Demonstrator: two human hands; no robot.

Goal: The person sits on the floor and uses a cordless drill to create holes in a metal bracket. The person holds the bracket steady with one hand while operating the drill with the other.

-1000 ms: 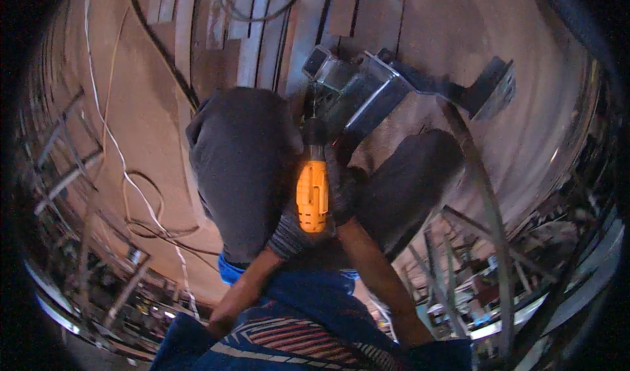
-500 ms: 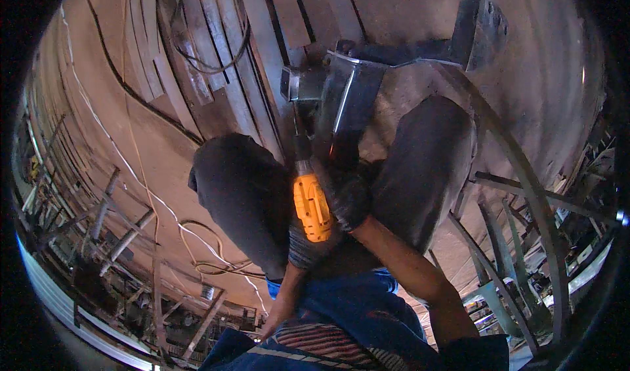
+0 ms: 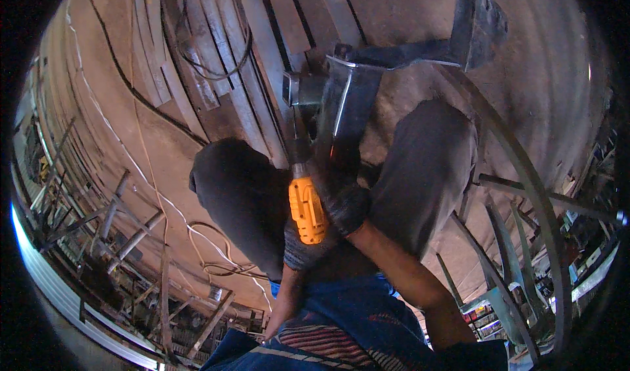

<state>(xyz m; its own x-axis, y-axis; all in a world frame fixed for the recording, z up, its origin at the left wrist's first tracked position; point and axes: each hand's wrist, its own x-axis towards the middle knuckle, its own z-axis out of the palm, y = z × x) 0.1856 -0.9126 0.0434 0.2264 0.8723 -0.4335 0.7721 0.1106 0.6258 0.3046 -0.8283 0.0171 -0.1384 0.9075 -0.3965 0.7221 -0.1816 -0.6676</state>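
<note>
Drill clasped in left hand, right hand grip unclear, metalwork ahead, strips beyond

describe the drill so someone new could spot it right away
Find the dark trousers mid-picture. Between the two legs, below the dark metal bracket, is the drill, pointing up the picture. Its orange colour sets it apart from the trousers and bracket.

A person's gray-gloved left hand grips a yellow-orange power drill, its bit pointed toward a dark, angular steel bracket, the black-gloved right hand just beside it; flat grey metal strips line the brown floor.
</note>
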